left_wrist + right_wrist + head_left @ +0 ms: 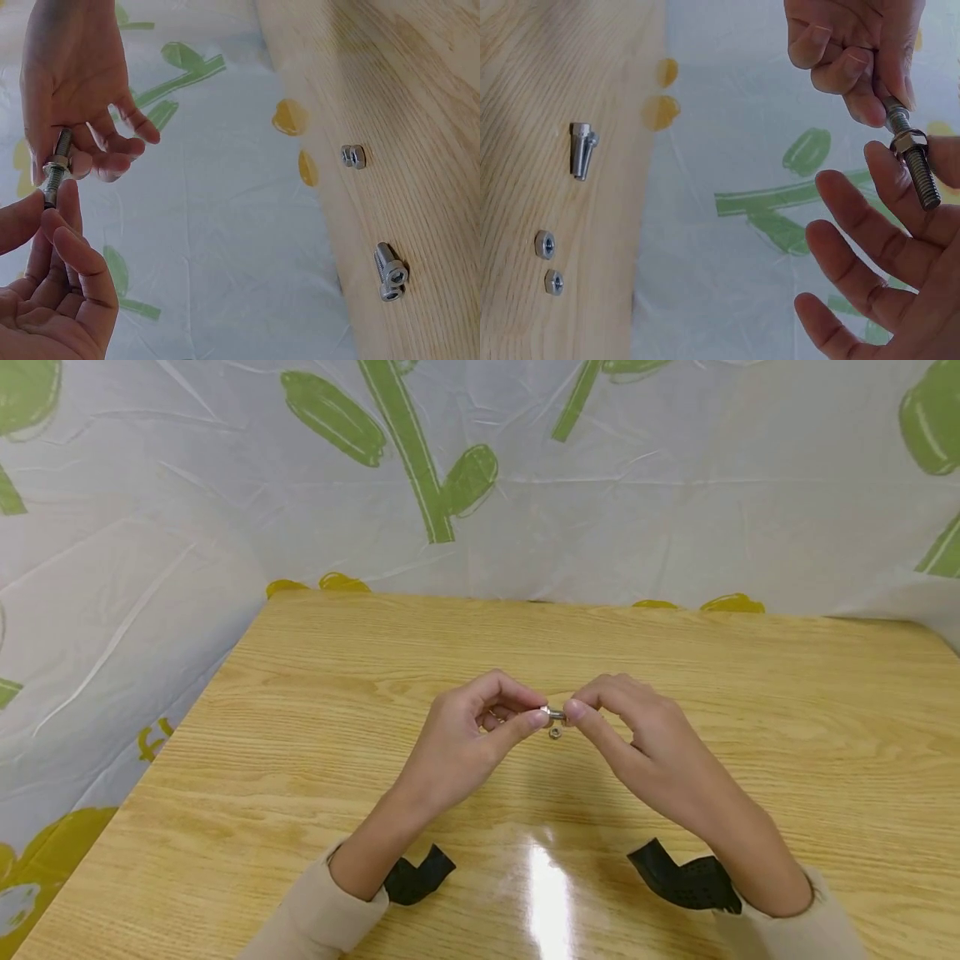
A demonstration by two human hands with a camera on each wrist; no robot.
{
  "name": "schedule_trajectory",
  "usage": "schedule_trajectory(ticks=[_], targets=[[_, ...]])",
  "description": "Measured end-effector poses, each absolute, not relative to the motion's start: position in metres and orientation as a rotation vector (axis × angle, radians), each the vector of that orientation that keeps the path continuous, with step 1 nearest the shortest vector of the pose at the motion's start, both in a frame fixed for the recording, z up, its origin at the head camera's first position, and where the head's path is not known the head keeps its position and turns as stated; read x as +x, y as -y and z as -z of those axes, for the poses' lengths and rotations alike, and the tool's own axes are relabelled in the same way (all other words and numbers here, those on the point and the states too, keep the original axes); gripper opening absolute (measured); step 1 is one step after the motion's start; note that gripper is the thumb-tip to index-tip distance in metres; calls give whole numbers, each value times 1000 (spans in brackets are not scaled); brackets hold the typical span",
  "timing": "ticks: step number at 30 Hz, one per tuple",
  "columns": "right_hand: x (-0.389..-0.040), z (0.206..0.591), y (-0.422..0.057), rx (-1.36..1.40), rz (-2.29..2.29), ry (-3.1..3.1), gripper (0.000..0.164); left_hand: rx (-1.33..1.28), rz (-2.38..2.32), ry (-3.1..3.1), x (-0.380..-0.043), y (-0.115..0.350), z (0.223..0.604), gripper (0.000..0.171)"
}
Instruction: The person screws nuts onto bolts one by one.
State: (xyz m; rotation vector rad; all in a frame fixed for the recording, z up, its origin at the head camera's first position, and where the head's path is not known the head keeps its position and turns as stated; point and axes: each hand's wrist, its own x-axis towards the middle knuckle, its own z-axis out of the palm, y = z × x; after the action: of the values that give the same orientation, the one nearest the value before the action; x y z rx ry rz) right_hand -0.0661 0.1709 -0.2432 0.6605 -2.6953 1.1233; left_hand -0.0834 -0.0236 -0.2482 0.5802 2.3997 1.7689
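A silver bolt [922, 180] with a threaded shank is held up between both hands, a hex nut [910, 141] around its shank. My left hand [468, 735] pinches the bolt's head end between thumb and fingers, which mostly cover the head. From the other side my right hand [652, 743] grips the nut between thumb and index finger. Its other fingers spread loosely in the right wrist view. Past the nut, the threaded end sticks out toward the right palm. Under the hands, a loose nut [555, 733] shows in the head view.
On the wooden table [337, 693] lie two loose nuts [546, 244], close together. Two socket-head bolts [391, 274] lie against each other nearby. A patterned cloth [600, 527] hangs behind the table. Black straps [420, 877] project by both wrists.
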Motion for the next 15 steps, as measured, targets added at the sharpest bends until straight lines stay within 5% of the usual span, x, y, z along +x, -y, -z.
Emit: schedule_trajectory(ticks=[4, 9, 15], targets=[[-65, 243, -172, 634, -1115, 2709, 9, 577, -1769, -2402, -83, 24, 248, 10], [-65, 245, -174, 729, -1074, 2599, 29, 574, -1768, -2408, -83, 24, 249, 10], [-67, 248, -173, 867, -1062, 2480, 32, 573, -1777, -2399, -83, 25, 250, 10]])
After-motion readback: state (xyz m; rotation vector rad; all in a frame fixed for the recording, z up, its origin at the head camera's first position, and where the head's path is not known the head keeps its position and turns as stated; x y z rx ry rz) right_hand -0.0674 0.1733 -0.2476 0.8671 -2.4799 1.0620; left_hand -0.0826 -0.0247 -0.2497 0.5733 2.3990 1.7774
